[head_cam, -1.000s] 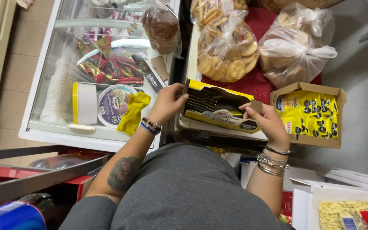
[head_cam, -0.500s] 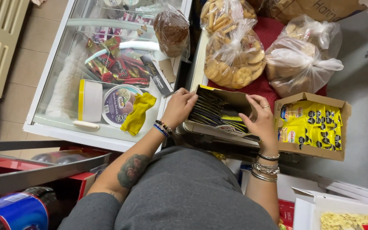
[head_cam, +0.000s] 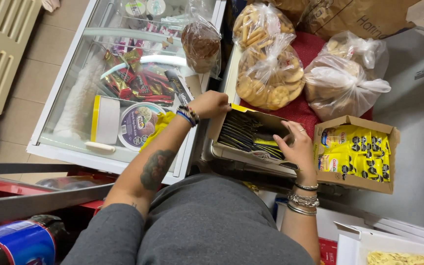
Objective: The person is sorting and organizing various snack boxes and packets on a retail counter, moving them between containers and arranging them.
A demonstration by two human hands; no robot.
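**Both hands at an open carton of dark packets**

A shallow open carton (head_cam: 251,135), yellow along its top edge and filled with rows of thin dark packets, sits tilted in front of the person. The left hand (head_cam: 211,104) rests at the carton's upper left corner, fingers curled over the yellow rim and gripping it. The right hand (head_cam: 295,147) is at the carton's right end, fingers loosely spread and bent down onto the packets (whether it has pinched one up cannot be told from here).

Just right of the carton stands a brown cardboard box (head_cam: 357,154) packed with yellow sachets, almost touching the right hand. Beyond the carton, on a red cloth (head_cam: 310,49), lie clear tied bags of round biscuits (head_cam: 268,81). Left of the carton is a glass-topped chest freezer (head_cam: 74,103) holding ice-cream tubs and wrapped bars; a yellow cloth (head_cam: 159,128) lies on its lid, under the left forearm.
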